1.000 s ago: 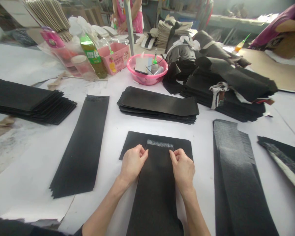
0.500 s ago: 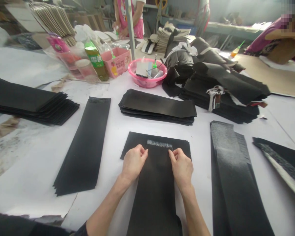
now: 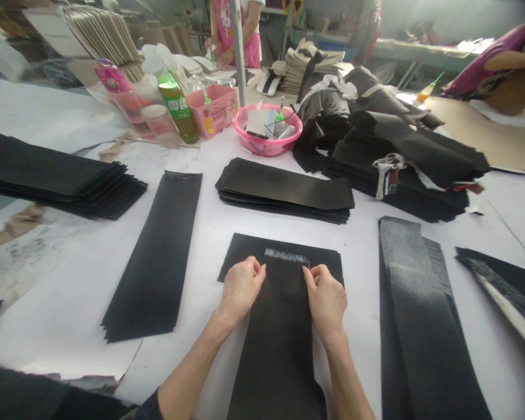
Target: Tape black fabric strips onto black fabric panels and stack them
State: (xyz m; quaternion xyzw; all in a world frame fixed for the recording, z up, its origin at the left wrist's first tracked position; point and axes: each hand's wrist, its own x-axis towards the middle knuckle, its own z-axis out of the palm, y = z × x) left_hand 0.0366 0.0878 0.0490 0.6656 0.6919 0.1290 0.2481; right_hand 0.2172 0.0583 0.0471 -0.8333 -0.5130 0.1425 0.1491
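Note:
A long black strip of sheet material (image 3: 282,326) lies lengthwise in front of me, with a whitish, glossy band (image 3: 286,255) across its far end. My left hand (image 3: 242,289) pinches its left edge near that end, thumb against fingers. On the opposite edge, my right hand (image 3: 326,294) holds it in the same kind of pinch. Beneath the strip's far end, a wider black piece (image 3: 240,248) lies crosswise on the white table (image 3: 201,373). What lies under the near part of the strip is mostly hidden.
Stacks of black strips lie at the far left (image 3: 48,169), left (image 3: 155,256), ahead (image 3: 284,184) and right (image 3: 424,315). Behind stand a pink basin (image 3: 266,144), a green-labelled bottle (image 3: 177,111) and a pink box (image 3: 214,111). Two people work across the table.
The whole scene has shifted slightly to the right in view. Both hands keep their pinch on the strip, which has hardly moved relative to the piece below. The person at right has shifted posture.

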